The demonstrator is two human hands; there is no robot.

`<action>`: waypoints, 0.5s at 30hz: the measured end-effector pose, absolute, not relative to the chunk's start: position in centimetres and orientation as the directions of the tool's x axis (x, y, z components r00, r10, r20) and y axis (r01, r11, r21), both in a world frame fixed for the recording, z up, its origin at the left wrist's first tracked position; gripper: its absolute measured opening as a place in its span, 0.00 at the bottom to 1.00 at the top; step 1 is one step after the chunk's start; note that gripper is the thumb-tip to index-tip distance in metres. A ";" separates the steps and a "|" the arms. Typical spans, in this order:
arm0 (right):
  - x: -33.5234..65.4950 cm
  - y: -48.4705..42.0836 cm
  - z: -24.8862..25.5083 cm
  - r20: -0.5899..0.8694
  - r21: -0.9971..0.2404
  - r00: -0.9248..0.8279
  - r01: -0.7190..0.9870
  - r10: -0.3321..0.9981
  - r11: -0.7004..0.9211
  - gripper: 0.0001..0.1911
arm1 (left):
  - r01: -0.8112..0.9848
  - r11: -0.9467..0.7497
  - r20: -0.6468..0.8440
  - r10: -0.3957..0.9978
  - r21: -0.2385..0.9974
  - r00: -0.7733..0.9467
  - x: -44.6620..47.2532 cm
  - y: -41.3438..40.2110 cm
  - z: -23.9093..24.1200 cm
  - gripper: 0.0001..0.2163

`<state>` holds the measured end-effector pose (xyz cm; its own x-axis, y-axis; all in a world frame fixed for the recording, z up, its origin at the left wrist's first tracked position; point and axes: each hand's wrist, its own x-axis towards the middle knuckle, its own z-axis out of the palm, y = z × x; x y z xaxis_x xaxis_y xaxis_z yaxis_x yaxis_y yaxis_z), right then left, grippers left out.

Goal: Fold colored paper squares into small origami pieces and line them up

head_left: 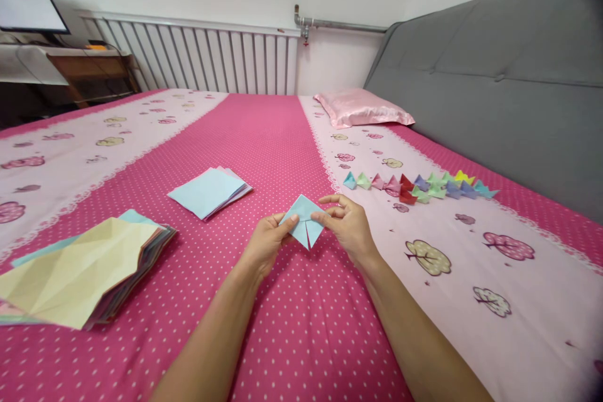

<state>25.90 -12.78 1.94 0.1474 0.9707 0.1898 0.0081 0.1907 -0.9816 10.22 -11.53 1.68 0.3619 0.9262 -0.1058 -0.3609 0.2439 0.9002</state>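
Observation:
Between my two hands is a light blue piece of folded paper [303, 208], diamond-shaped, with a crease across its middle and a slit running down to its lower point. My left hand [269, 240] pinches its left corner, thumb on top. At the right corner, my right hand [347, 223] grips it between thumb and fingers. The underside of the paper is hidden. Beyond my left hand lies a neat stack of square paper sheets [207, 190], light blue on top. Further right, several small folded paper boats [437, 187] in many colours stand in rows.
A larger pile of creased paper [80, 264], pale yellow on top, lies at the left. All this is on a bed with a pink dotted sheet [264, 132]. A pink pillow [362, 107], a grey headboard [499, 69], a white radiator [202, 56] and a monitor [31, 0] stand around.

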 end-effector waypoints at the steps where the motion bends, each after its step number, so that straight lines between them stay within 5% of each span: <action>1: 25.9 -12.8 2.0 0.188 -0.982 0.152 0.012 0.970 0.188 0.18 | -0.368 0.254 -0.116 0.927 0.894 0.358 10.2 -11.5 1.7 0.09; 15: 26.5 -12.7 2.4 0.235 -0.972 0.086 0.041 0.968 0.232 0.10 | -0.372 0.281 -0.146 0.925 0.885 0.352 10.0 -11.7 2.3 0.08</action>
